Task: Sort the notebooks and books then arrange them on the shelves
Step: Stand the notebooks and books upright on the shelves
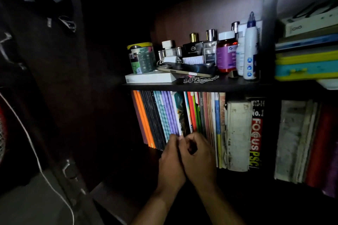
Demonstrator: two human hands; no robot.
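— Where are the notebooks (164, 115) sitting?
— Upright in the lower shelf (197, 86) row. The left hand (171, 160) and right hand (198, 157) are both curling fingers, pinching the picture-cover book (180, 113).

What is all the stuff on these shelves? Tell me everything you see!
notebooks: many, orange, black, teal, purple, standing in the lower shelf, left
books: several, worn white, one black with red letters, lower shelf, right
tin: one, yellow lid, upper shelf, left
white box: one, lying flat under the tin
phone: one, dark, lying on the upper shelf
bottles: several, black, clear, red-brown, behind the phone
glue bottle: one, white and blue, upright
chain: one, silver, shelf edge
stacked boxes: several, yellow, teal, white, right compartment
left hand: fingers at the notebooks' lower edges
right hand: fingers curled, beside the left
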